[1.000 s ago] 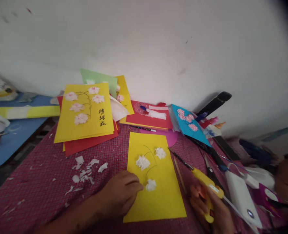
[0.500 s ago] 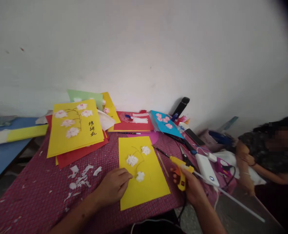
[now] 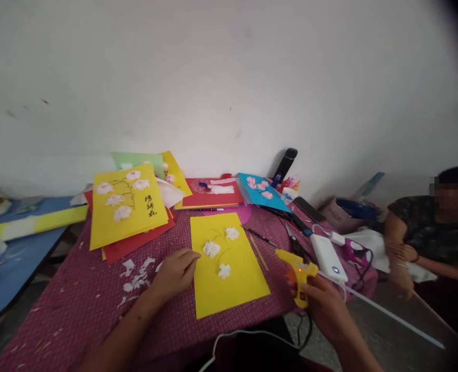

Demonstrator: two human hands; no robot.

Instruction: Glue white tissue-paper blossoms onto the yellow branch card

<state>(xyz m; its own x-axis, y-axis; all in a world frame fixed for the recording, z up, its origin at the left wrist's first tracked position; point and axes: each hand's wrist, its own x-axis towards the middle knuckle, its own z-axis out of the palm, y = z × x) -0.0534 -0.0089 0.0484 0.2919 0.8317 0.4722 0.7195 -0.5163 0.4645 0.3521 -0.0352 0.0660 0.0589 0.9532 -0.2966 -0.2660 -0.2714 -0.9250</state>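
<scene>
My right hand (image 3: 327, 305) grips a yellow hot glue gun (image 3: 302, 274) by its handle, right of the yellow sheet. A long translucent glue stick (image 3: 392, 312) sticks out of the gun's back. My left hand (image 3: 178, 273) is at the sheet's left edge with its fingers curled together; whatever they may hold is hidden. On the yellow sheet (image 3: 234, 297) are thin drawn stems and three white crumpled-paper flowers (image 3: 211, 249). White paper scraps (image 3: 138, 276) lie left of my left hand, on the checked tablecloth (image 3: 70, 305).
A stack topped by a finished yellow flower picture (image 3: 126, 212) stands at the left. Behind the sheet are red card (image 3: 190, 199) and a blue flower picture (image 3: 263, 192). Scissors (image 3: 294, 242), a thin wooden stick (image 3: 259, 251) and a white power bank (image 3: 327, 258) lie rightward. A person (image 3: 418, 237) sits at the right.
My right hand has drawn the glue gun rightward, farther from the yellow sheet. My left hand has shifted left and away from the lower flower, with its fingers still curled.
</scene>
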